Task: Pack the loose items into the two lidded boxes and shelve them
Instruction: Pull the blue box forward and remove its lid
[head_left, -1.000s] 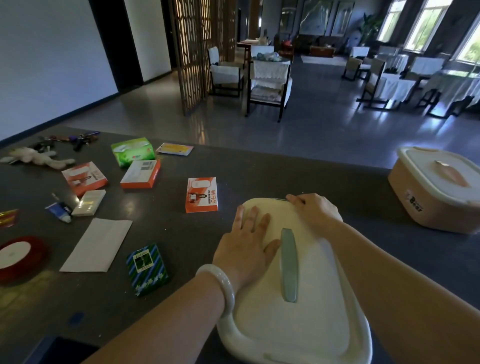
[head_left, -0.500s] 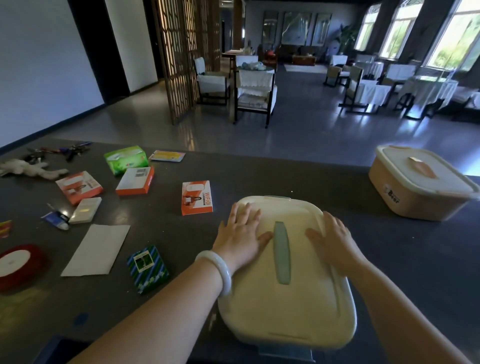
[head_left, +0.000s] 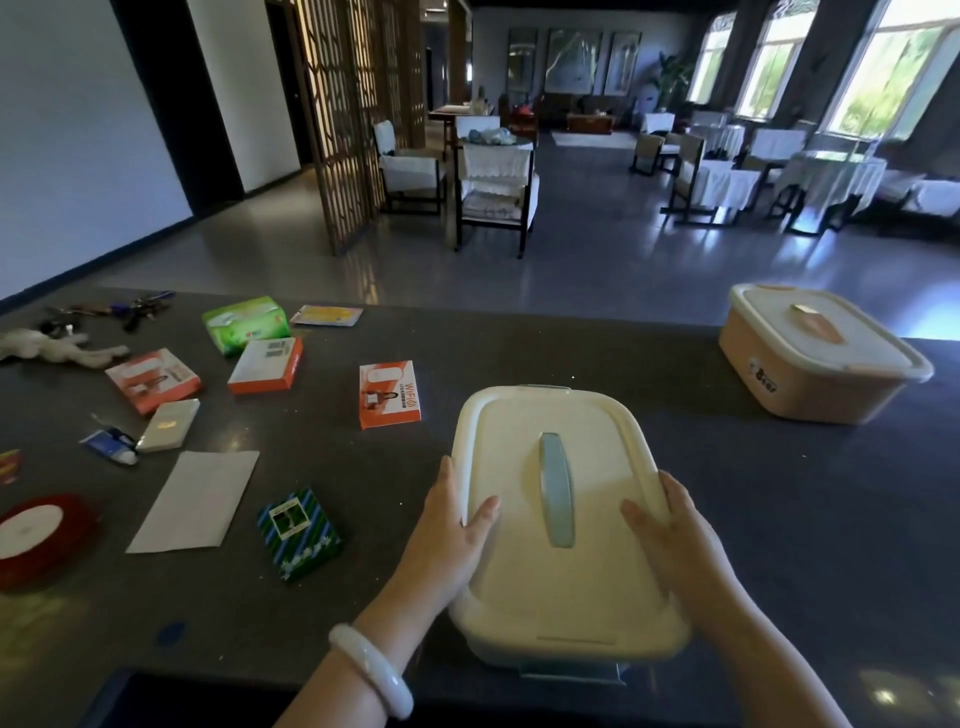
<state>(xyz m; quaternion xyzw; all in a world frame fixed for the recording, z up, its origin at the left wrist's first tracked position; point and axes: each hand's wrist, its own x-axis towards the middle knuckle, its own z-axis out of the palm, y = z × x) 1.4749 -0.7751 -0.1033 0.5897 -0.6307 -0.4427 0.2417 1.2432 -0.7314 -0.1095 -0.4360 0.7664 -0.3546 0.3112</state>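
cream box (head_left: 563, 582): left hand (head_left: 447, 540) and right hand (head_left: 680, 545) slid off its top to clasp the lid's edges, thumbs above; opening looks next.

The dark bench (head_left: 727, 493) lies open between the cream lidded plastic box (head_left: 519, 431) and the peach lidded plastic box (head_left: 810, 384); an orange-white flat carton (head_left: 389, 395) blocks the left.
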